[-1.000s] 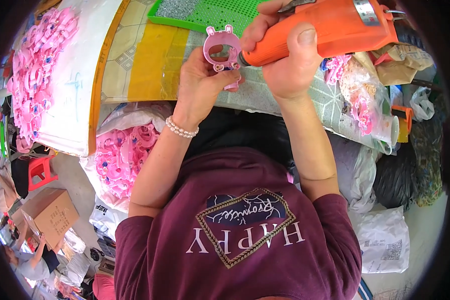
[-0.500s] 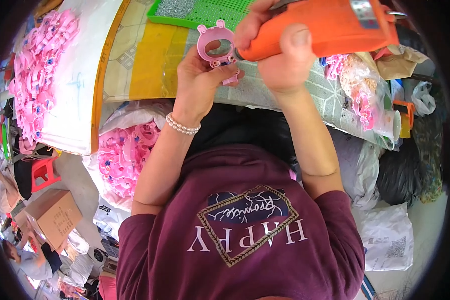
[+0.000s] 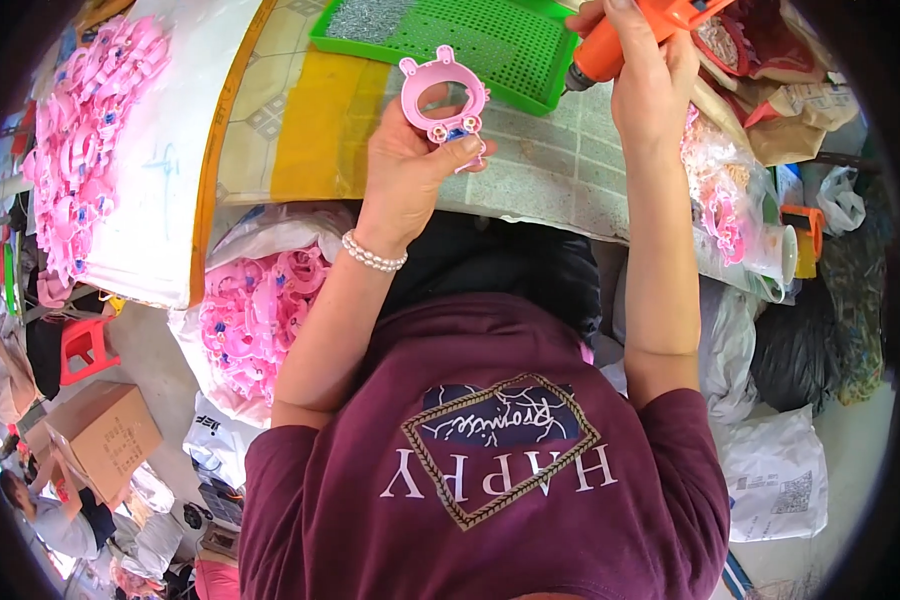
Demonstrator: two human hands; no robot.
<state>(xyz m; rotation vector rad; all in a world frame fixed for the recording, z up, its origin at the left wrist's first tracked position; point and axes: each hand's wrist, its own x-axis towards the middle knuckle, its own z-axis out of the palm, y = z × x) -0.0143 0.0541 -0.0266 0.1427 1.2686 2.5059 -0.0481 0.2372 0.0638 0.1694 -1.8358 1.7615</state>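
Note:
My left hand (image 3: 410, 150) pinches a pink plastic ring-shaped part (image 3: 446, 92) with two small ear-like tabs at its top. A small blue piece and round metal-looking spots show at its lower edge, beside my thumb. My right hand (image 3: 650, 65) is wrapped round an orange power screwdriver (image 3: 610, 45), partly cut off by the upper edge of the picture. The driver's dark tip points down to the left, over the right end of a green perforated tray (image 3: 560, 90). Tip and pink part are well apart. Small silvery screws (image 3: 365, 18) lie heaped at the tray's left end.
Many similar pink parts (image 3: 95, 140) lie on a white surface at the left. More fill a white bag (image 3: 260, 310) below the table edge. Bags of small parts (image 3: 720, 200) sit at the right. A cardboard box (image 3: 105, 435), red stool (image 3: 87, 348) and another person (image 3: 65, 525) are lower left.
My right hand has drawn the orange screwdriver away from the pink part, up and to the right toward the tray. My left hand still holds the part, almost in place.

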